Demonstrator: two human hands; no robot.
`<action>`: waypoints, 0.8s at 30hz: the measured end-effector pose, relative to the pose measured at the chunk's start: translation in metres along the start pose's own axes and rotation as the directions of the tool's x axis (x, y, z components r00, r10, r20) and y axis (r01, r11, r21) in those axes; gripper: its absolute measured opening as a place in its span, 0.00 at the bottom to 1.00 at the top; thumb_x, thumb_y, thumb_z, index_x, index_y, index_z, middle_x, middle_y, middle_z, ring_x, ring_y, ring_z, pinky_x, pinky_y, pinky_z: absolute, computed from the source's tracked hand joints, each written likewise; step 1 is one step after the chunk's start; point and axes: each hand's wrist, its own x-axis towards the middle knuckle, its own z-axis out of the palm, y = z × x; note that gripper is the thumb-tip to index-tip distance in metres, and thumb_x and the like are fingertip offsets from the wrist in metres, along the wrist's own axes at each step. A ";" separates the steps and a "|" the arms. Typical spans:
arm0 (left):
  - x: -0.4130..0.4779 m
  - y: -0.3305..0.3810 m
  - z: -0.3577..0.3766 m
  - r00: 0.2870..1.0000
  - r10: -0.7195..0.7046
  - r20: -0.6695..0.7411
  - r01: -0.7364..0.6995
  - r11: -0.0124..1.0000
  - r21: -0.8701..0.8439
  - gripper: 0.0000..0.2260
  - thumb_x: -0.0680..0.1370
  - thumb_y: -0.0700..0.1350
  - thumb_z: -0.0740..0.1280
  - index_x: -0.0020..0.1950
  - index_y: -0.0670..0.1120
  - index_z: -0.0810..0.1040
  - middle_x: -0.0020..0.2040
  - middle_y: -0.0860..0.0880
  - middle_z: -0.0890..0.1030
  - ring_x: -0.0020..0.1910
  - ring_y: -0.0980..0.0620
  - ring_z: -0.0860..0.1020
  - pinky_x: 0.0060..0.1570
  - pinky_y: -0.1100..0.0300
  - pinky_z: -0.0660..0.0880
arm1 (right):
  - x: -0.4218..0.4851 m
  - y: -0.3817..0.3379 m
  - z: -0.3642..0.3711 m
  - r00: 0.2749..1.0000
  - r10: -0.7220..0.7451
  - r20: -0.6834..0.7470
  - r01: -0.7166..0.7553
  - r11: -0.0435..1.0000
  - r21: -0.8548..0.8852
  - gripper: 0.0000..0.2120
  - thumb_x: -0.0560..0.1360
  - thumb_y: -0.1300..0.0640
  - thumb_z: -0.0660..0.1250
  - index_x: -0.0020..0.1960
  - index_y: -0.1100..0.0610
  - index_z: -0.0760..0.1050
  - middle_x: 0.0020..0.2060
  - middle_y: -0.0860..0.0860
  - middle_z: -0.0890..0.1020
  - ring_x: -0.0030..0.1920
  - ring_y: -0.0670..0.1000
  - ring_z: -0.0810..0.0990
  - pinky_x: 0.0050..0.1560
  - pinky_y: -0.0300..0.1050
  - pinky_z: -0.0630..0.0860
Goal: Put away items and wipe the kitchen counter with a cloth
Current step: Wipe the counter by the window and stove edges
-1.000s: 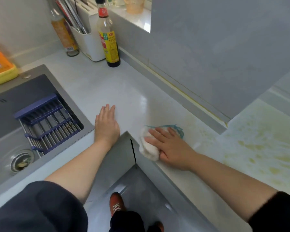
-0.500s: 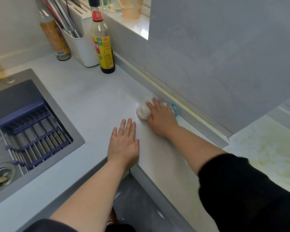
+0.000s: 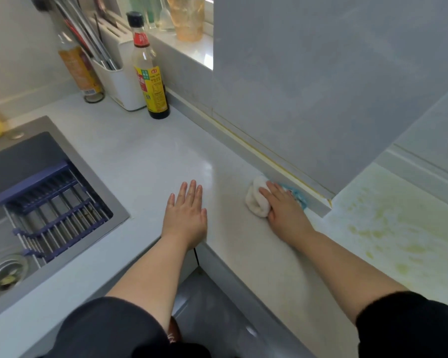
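Mid-wipe, the cloth (image 3: 256,200) is being pressed to the worktop (image 3: 140,156) at the wall (image 3: 295,86) by the flat-fingered right grip (image 3: 282,211), the left grip (image 3: 185,215) being rested spread; firmer rubbing is likely being demanded by the yellow stains (image 3: 386,228).

Open counter (image 3: 145,161) stretches between sink (image 3: 23,156) and wall (image 3: 308,86); sauce bottle (image 3: 151,83) and utensil holder (image 3: 122,86) block the far corner
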 end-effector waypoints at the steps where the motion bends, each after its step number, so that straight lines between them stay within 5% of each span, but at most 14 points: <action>1: 0.001 0.000 0.000 1.000 0.001 0.010 -0.001 1.000 -0.004 0.26 0.82 0.50 0.43 0.77 0.44 0.38 0.78 0.48 0.37 0.76 0.48 0.37 0.74 0.49 0.41 | -0.009 0.004 0.001 0.999 0.031 -0.017 -0.031 0.999 -0.010 0.24 0.78 0.61 0.55 0.74 0.57 0.62 0.75 0.56 0.59 0.76 0.57 0.56 0.74 0.51 0.48; 7: 0.003 -0.004 -0.005 0.999 0.042 0.024 -0.040 0.997 -0.073 0.26 0.83 0.50 0.45 0.78 0.44 0.39 0.78 0.48 0.39 0.77 0.49 0.38 0.74 0.51 0.40 | -0.008 -0.012 0.009 0.983 0.165 -0.084 -0.173 0.979 -0.109 0.27 0.78 0.62 0.58 0.76 0.56 0.58 0.76 0.56 0.56 0.76 0.57 0.53 0.74 0.51 0.45; 11: 0.012 -0.031 -0.017 0.986 0.134 -0.104 -0.158 0.949 -0.273 0.22 0.81 0.44 0.54 0.75 0.45 0.63 0.77 0.49 0.59 0.76 0.48 0.56 0.73 0.56 0.53 | 0.042 -0.054 0.008 0.997 0.071 0.022 -0.066 0.985 -0.162 0.26 0.80 0.56 0.53 0.77 0.54 0.52 0.77 0.54 0.50 0.77 0.56 0.48 0.74 0.52 0.43; 14: 0.035 -0.065 -0.027 0.974 0.104 -0.201 -0.158 0.948 -0.276 0.21 0.75 0.43 0.56 0.67 0.43 0.74 0.71 0.43 0.70 0.69 0.43 0.68 0.68 0.52 0.63 | 0.105 -0.110 0.014 0.990 -0.013 0.144 0.021 0.998 -0.060 0.36 0.72 0.40 0.42 0.77 0.53 0.52 0.77 0.53 0.50 0.77 0.54 0.47 0.74 0.54 0.43; 17: 0.070 -0.098 -0.040 0.977 -0.051 -0.207 -0.006 0.964 -0.265 0.22 0.78 0.41 0.56 0.73 0.43 0.67 0.75 0.43 0.63 0.74 0.44 0.61 0.72 0.53 0.57 | 0.161 -0.146 0.024 0.981 -0.090 0.170 0.103 0.992 -0.068 0.31 0.76 0.44 0.51 0.76 0.54 0.56 0.77 0.55 0.53 0.76 0.56 0.50 0.74 0.54 0.45; 19: 0.095 -0.115 -0.043 0.974 -0.128 -0.187 0.083 0.969 -0.234 0.23 0.81 0.42 0.54 0.77 0.45 0.57 0.78 0.45 0.55 0.76 0.47 0.53 0.73 0.56 0.50 | 0.182 -0.149 0.030 0.983 -0.176 0.046 0.179 0.982 -0.062 0.24 0.75 0.53 0.61 0.70 0.57 0.68 0.72 0.60 0.65 0.71 0.61 0.64 0.70 0.60 0.58; 21: 0.121 -0.125 -0.047 0.976 -0.141 -0.167 0.105 0.973 -0.207 0.24 0.82 0.44 0.52 0.78 0.45 0.53 0.78 0.46 0.51 0.77 0.48 0.50 0.74 0.55 0.48 | 0.191 -0.144 0.037 0.974 -0.217 -0.071 0.216 0.976 -0.018 0.19 0.68 0.57 0.65 0.58 0.59 0.79 0.57 0.62 0.79 0.54 0.64 0.79 0.55 0.60 0.73; 24: 0.149 -0.124 -0.048 0.986 -0.117 -0.116 0.096 0.980 -0.176 0.24 0.82 0.45 0.49 0.78 0.46 0.49 0.79 0.46 0.49 0.77 0.48 0.47 0.74 0.53 0.48 | 0.188 -0.136 0.042 0.972 -0.174 -0.158 0.162 0.983 -0.083 0.15 0.66 0.58 0.63 0.50 0.58 0.80 0.44 0.56 0.80 0.42 0.60 0.79 0.40 0.50 0.76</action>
